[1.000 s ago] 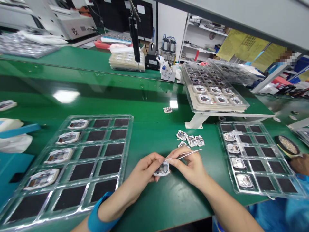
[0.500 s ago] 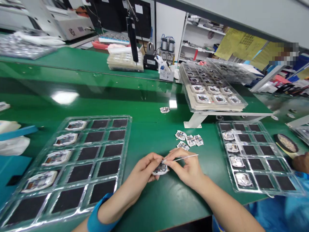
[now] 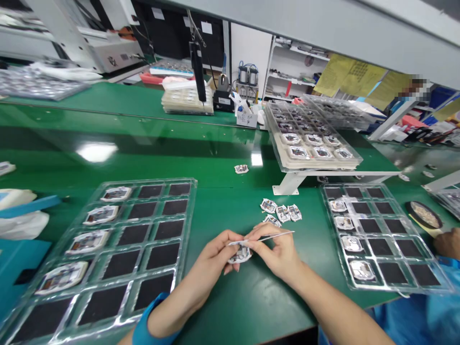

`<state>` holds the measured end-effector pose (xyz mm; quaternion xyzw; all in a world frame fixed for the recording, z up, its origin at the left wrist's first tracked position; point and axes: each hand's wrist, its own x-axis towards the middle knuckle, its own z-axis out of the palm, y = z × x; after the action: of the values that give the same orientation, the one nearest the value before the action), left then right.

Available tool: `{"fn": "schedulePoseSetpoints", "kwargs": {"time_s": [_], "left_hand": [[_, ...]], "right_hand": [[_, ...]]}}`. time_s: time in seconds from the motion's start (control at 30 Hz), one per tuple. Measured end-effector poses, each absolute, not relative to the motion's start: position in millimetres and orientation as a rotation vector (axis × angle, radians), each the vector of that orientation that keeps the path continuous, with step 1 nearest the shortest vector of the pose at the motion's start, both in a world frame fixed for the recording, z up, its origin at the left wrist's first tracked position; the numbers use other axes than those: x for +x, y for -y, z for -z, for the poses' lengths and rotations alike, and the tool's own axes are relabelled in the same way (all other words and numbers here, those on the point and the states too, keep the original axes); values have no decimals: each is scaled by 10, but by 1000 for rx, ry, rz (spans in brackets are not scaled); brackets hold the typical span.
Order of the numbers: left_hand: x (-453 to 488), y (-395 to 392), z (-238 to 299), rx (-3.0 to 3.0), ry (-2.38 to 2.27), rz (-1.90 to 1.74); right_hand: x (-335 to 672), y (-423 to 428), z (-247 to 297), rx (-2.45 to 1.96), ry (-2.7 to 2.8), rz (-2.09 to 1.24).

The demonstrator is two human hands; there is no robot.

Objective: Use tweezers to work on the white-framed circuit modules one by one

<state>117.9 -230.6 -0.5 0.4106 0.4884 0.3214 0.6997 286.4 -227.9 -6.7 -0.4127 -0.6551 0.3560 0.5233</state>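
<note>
My left hand [image 3: 217,254] is closed on the left edge of a small white-framed electronic module [image 3: 241,255], its grey inner parts facing up. My right hand [image 3: 276,249] pinches a thin pale rod [image 3: 282,234], whose free end sticks out to the right. Its thumb and fingertips meet the module's upper right edge, close to my left thumb. What lies between those fingertips is hidden. Just beyond my right hand lie several loose modules [image 3: 283,213] of the same kind on the green bench.
A clear tray [image 3: 194,196] at left holds modules in its left column. Another tray [image 3: 386,286] at right holds similar pieces. Stacked trays [image 3: 312,163] stand on a raised shelf. A black electric screwdriver [image 3: 197,72] hangs ahead. Another person's hand [image 3: 449,242] is at far right.
The module in my left hand has tilted slightly, so more of its inner face shows. The whole view has shifted a little; both hands stay together on the module.
</note>
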Motion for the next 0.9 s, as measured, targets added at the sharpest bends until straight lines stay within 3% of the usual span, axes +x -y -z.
{"fn": "schedulePoseSetpoints", "kwargs": {"time_s": [0.23, 0.67, 0.9], "left_hand": [[1155, 2310, -66, 935, -1027, -743], [1117, 2241, 72, 1180, -908, -762], [838, 1637, -77, 1776, -1324, -728]], "right_hand": [[2853, 2301, 113, -973, 1404, -971], [2877, 2288, 102, -957, 1553, -682], [2931, 2262, 185, -873, 1596, -436]]}}
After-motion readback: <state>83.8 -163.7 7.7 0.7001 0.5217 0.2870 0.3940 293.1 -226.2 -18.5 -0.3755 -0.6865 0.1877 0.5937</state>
